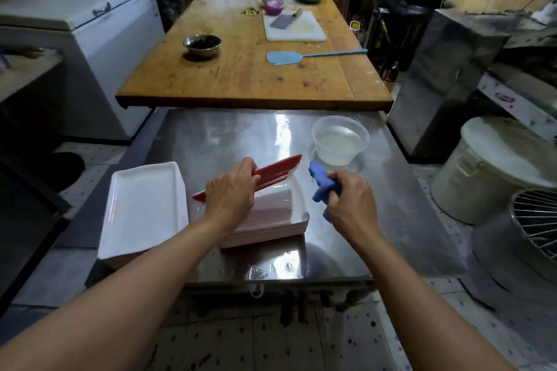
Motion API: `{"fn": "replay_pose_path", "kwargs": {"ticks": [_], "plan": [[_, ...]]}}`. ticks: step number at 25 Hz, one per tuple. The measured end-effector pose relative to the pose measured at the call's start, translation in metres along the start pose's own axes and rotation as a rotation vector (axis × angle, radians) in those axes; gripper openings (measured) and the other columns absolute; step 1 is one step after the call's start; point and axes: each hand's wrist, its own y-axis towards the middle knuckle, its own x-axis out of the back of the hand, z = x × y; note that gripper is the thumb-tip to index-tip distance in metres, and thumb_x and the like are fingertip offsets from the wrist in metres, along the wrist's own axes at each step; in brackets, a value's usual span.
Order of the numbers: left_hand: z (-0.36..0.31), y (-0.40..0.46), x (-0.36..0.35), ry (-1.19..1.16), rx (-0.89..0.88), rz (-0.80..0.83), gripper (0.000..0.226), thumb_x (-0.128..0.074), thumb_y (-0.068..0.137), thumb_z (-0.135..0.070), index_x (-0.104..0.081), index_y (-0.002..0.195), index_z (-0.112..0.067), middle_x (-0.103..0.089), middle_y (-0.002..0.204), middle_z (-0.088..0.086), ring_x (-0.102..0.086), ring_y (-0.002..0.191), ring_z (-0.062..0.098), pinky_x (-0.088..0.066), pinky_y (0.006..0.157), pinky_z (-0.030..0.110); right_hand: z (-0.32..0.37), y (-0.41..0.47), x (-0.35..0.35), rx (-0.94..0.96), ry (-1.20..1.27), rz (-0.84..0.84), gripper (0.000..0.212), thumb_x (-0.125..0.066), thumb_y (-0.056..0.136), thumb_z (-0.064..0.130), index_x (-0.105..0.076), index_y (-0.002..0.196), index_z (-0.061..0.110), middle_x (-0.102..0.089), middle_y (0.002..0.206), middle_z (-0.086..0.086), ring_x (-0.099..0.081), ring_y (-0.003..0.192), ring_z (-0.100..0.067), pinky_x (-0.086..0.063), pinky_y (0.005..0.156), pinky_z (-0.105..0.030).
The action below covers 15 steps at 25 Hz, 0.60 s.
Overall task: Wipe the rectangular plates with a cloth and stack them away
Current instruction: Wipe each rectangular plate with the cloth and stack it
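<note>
My left hand point(232, 194) grips a rectangular plate point(278, 170) with a red underside, tilted on edge above a stack of plates point(271, 221) on the steel table point(376, 205). My right hand point(349, 202) grips a bunched blue cloth point(321, 182) just right of the tilted plate, apart from it. A second stack of white rectangular plates point(143, 208) sits at the table's left edge, its top plate face up.
A clear plastic bowl of water point(339, 140) stands at the table's back right. Beyond is a wooden table point(241, 75) with a metal bowl point(202, 45), blue spatula point(301, 56) and cutting board point(297, 28). A white bucket point(488, 172) stands on the right, a chest freezer point(87, 39) on the left.
</note>
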Motion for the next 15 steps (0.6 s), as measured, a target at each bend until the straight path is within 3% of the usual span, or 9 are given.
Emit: {"fn": "replay_pose_path", "kwargs": {"ticks": [3, 8, 12, 15], "plan": [[0.004, 0.003, 0.026, -0.147, 0.094, -0.073, 0.012, -0.047, 0.095, -0.025, -0.051, 0.097, -0.014, -0.066, 0.082, 0.009, -0.059, 0.074, 0.037, -0.031, 0.059, 0.032, 0.028, 0.004, 0.009, 0.079, 0.064, -0.073, 0.024, -0.052, 0.079, 0.0, -0.065, 0.097, 0.009, -0.066, 0.093, -0.011, -0.057, 0.091, -0.03, -0.048, 0.073, -0.038], [0.008, -0.001, 0.077, -0.422, 0.183, -0.17, 0.011, -0.05, 0.094, -0.019, -0.054, 0.093, -0.009, -0.064, 0.081, 0.008, -0.059, 0.078, 0.033, -0.045, 0.066, 0.041, 0.09, 0.005, 0.021, 0.273, 0.196, -0.198, 0.029, -0.054, 0.075, -0.005, -0.065, 0.099, 0.007, -0.065, 0.095, -0.008, -0.054, 0.093, -0.026, -0.035, 0.073, -0.025], [0.01, -0.003, 0.109, -0.545, 0.247, -0.24, 0.007, -0.052, 0.093, -0.016, -0.054, 0.089, -0.011, -0.061, 0.08, 0.003, -0.058, 0.078, 0.026, -0.045, 0.068, 0.037, 0.137, 0.0, 0.024, 0.451, 0.254, -0.23, 0.033, -0.06, 0.073, -0.007, -0.064, 0.103, 0.006, -0.06, 0.111, -0.006, -0.05, 0.105, -0.022, -0.035, 0.086, -0.018], [0.007, -0.007, 0.124, -0.648, 0.291, -0.265, 0.007, -0.053, 0.093, -0.017, -0.053, 0.086, -0.017, -0.061, 0.08, -0.002, -0.058, 0.075, 0.018, -0.042, 0.064, 0.029, 0.16, -0.002, 0.023, 0.551, 0.323, -0.172, 0.038, -0.061, 0.072, -0.009, -0.058, 0.107, 0.003, -0.053, 0.124, -0.011, -0.049, 0.112, -0.026, -0.042, 0.093, -0.033]]}}
